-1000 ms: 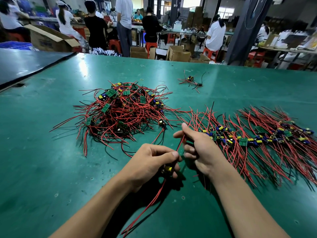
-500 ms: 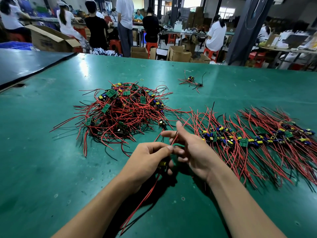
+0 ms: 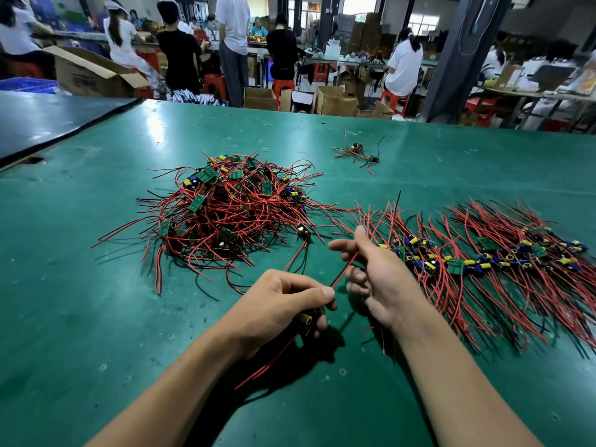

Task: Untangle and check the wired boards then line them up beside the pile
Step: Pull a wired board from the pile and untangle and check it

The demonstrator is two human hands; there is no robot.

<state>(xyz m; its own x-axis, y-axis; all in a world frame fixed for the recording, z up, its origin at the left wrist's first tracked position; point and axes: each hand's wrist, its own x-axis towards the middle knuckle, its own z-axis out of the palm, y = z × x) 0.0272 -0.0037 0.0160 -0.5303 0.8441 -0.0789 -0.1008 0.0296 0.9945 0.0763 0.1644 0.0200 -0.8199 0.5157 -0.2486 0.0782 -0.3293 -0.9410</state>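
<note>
Far left: tangled pile. Near centre: left hand, fingers curled round one wired board. Its red wire enters the right hand at the thumb crook; pinch cannot be told. Right: lined row. Best drawn straight, slowly, board steadied.

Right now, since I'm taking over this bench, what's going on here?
A person is sorting out one wired board. The left hand grips it, and its red wire runs straight up into the right hand, which holds it. The tangled pile sits just ahead on the green table, and a row of lined-up boards lies to the pile's right.
</note>
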